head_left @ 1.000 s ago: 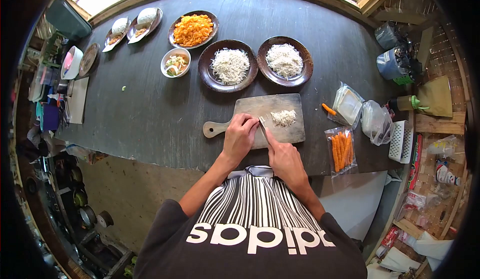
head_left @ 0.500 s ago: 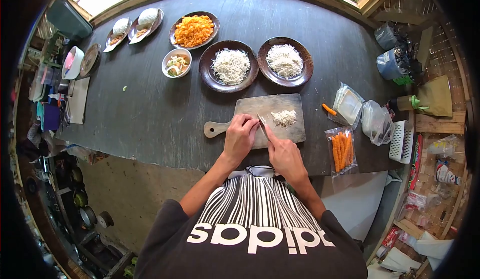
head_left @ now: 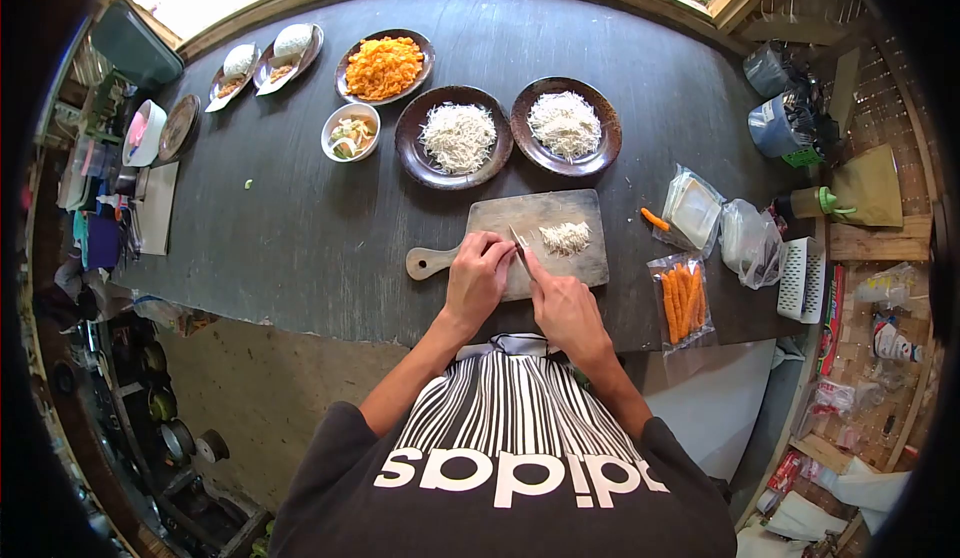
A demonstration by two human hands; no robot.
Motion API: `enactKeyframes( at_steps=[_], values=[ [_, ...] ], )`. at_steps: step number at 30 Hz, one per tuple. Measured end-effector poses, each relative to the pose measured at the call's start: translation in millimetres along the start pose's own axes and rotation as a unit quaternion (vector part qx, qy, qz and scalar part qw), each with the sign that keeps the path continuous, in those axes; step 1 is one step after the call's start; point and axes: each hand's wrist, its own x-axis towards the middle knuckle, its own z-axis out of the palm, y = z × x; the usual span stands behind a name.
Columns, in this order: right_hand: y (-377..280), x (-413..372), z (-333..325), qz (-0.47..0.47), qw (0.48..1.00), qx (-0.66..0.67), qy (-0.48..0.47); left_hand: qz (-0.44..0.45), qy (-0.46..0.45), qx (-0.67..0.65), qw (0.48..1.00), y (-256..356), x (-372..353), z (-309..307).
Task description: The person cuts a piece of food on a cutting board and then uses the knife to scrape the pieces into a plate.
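A wooden cutting board (head_left: 498, 210) with a handle lies at the table's near edge. My right hand (head_left: 568, 313) is wrapped around a knife (head_left: 518, 243), its blade pointing up and left over the board. Close beside the blade, the fingers of my left hand (head_left: 478, 276) are pinched together at the board's left half; whatever they hold is mostly hidden. To the right of the knife sits a small heap of white shreds (head_left: 566, 238). Beyond the board, two dark plates hold larger piles of similar shreds, the left plate (head_left: 407, 143) and the right plate (head_left: 609, 128).
A plate of chopped orange food (head_left: 384, 66) and a white bowl of cut vegetables (head_left: 350, 132) stand further back. Right of the board are bagged carrots (head_left: 683, 300), a loose carrot piece (head_left: 655, 219) and plastic packages (head_left: 692, 208). Two small plates with rice (head_left: 292, 40) are far left.
The view has shifted slightly. Both hands and the knife stay at nearly the same place on the board, with the white heap looking much the same.
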Motion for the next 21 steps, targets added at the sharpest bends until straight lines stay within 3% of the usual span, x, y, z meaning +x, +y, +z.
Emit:
enactKeyframes(
  at_steps=[9, 12, 21],
  values=[
    [-0.6, -22.8, -9.7, 0.015, 0.999, 0.011, -0.031, -0.008, -0.003, -0.001, 1.000, 1.7, -1.7, -1.1],
    [-5.3, -17.7, -8.4, 0.006, 0.999, 0.040, 0.013, -0.005, -0.007, 0.000, 1.000, 1.0, -1.0, -2.2],
    [-1.9, -9.8, -0.7, 0.005, 1.000, -0.011, -0.004, -0.002, -0.004, 0.002, 1.000, 1.0, -1.0, -3.1]
  ],
)
